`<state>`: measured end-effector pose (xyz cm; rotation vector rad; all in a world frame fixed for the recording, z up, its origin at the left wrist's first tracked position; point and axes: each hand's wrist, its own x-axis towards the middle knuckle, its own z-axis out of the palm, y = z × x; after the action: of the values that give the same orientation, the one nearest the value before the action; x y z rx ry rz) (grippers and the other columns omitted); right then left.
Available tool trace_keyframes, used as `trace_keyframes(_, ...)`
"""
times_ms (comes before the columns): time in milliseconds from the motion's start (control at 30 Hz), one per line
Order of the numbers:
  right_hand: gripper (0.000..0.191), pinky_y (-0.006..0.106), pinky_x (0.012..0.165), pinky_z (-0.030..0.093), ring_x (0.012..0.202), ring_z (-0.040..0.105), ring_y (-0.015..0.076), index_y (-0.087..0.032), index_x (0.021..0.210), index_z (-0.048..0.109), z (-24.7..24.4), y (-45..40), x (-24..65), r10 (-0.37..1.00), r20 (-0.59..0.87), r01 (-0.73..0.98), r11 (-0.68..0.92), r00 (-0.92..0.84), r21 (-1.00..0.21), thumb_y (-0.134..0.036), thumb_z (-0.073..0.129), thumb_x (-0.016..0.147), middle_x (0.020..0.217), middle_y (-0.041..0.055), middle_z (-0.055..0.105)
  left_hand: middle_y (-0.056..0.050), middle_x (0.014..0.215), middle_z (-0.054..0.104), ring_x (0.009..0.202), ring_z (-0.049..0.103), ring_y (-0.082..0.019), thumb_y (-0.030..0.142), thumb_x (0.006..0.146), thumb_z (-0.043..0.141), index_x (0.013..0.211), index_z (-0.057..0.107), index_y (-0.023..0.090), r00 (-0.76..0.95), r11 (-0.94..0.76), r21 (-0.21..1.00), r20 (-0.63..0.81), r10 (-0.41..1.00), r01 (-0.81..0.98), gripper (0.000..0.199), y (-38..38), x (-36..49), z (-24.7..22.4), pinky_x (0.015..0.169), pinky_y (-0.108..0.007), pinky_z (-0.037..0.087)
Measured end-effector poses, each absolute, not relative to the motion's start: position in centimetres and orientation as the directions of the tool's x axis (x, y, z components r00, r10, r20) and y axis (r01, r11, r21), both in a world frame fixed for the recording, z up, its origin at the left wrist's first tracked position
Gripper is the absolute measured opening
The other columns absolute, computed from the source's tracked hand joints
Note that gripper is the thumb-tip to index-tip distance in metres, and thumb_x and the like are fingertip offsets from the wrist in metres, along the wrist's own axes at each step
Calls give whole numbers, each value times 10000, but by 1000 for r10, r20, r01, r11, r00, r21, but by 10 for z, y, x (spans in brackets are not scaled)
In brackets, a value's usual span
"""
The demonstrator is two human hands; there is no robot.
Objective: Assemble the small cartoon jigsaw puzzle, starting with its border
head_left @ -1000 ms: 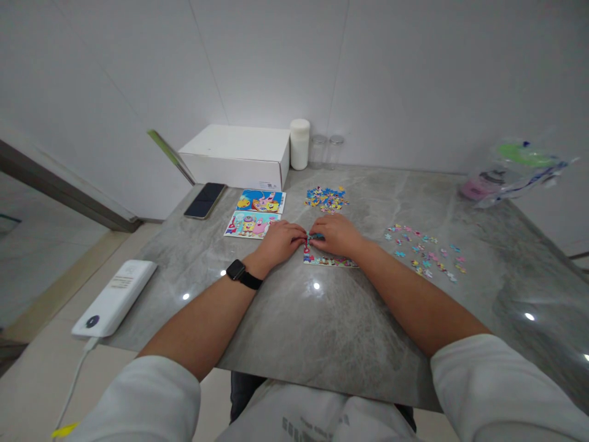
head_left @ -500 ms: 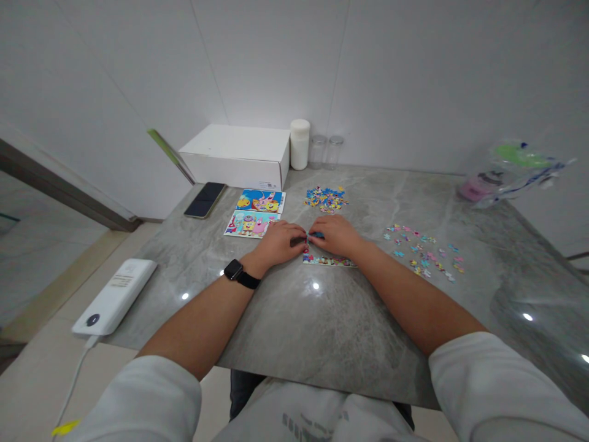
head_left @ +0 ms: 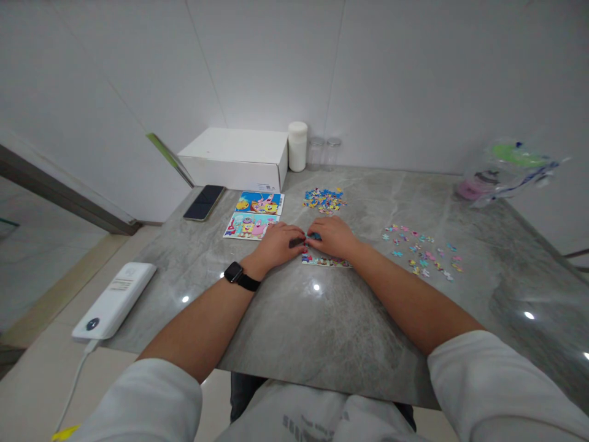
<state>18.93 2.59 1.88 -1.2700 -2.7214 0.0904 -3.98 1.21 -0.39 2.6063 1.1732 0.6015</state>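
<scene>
At the left, a white oblong power bank [head_left: 115, 301] carries lines of print too small to read. Beyond it lie a black flat phone [head_left: 204, 202] and a white cardboard box [head_left: 234, 159] whose small printed label is illegible. Next come two glossy cartoon picture cards [head_left: 248, 226], one blue, one turquoise, with figures resembling SpongeBob; no lettering on them can be made out. The person's left hand [head_left: 280, 242], fingers curled, meets the left edge of a colourful, partly assembled cardboard jigsaw [head_left: 324, 261], which lies flat on the grey marbled table [head_left: 322, 331], partly hidden beneath the right hand [head_left: 335, 236]. The right fingers bend towards the left ones; whether either hand grips a piece cannot be told. The step in hand looks like fitting or pressing at that edge, and the next move calls for careful fingertip alignment. Further right lie scattered pastel jigsaw pieces [head_left: 415, 248].
</scene>
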Motion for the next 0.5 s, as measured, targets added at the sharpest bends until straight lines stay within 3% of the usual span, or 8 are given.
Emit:
trace_keyframes(300,272,349,914,436,1089,687,261,-219,1088,808,19,25,187,794,96,783,608,-601,-130,-439,679,996,1112,100,786,-27,1238,793,1118,694,-268,411,936,757,1072,805,286,596,-652,339,267,758,678,191,12,-40,-5,1023,-460,478)
trace_keyframes(500,247,330,932,455,1060,694,232,-214,1101,817,22,35,194,824,115,801,567,-556,-190,-326,605,1038,1107,94,801,-44,1254,783,1131,670,-282,428,974,704,1108,807,287,627,-664,267,220,748,698,220,6,-37,7,1042,-484,443)
